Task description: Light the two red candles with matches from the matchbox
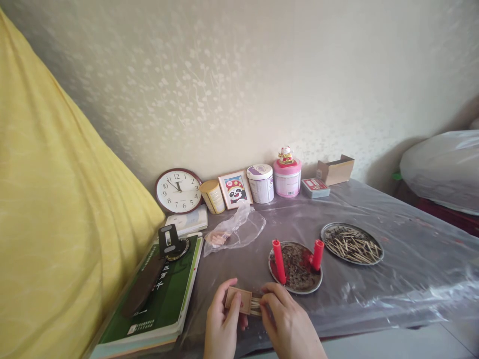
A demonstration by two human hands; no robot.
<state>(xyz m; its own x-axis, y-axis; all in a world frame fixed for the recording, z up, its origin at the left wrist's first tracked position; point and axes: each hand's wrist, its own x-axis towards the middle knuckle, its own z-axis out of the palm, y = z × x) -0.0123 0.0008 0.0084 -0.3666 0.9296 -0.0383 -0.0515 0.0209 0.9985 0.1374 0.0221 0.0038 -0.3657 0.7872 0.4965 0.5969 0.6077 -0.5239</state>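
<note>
The left hand and the right hand are both bare to the wrists, with slim fingers

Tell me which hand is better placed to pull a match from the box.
Right, probably. The left hand holds the matchbox by its sleeve, so its grip is taken. The right hand has its fingertips at the open end, where the matches stick out.

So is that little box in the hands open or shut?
Open. The matchbox, held by the left hand, has its tray slid out toward the right hand, with matchsticks showing inside.
</note>
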